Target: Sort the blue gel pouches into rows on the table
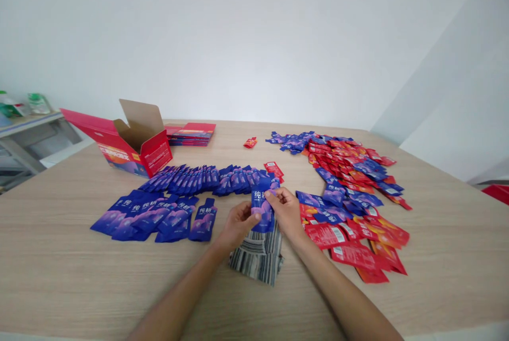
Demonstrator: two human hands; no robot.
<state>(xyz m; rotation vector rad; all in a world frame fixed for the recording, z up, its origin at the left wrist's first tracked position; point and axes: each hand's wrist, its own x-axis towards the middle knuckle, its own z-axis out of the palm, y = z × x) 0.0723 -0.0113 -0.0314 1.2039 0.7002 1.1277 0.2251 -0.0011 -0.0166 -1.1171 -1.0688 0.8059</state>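
My left hand [237, 224] and my right hand [287, 212] both grip one blue sachet [261, 206] with white characters, held upright above a striped grey cloth [258, 256] on the wooden table [59, 277]. To the left lie two overlapping rows of blue sachets: a near row [155, 218] and a far row [207, 178]. To the right spreads a loose pile of red and blue sachets [350, 198].
An open red cardboard box [133, 145] lies on its side at the back left. A stack of flat red cartons [191, 134] sits behind it. One red sachet [250, 142] lies alone at the back. A grey shelf [27, 129] stands far left.
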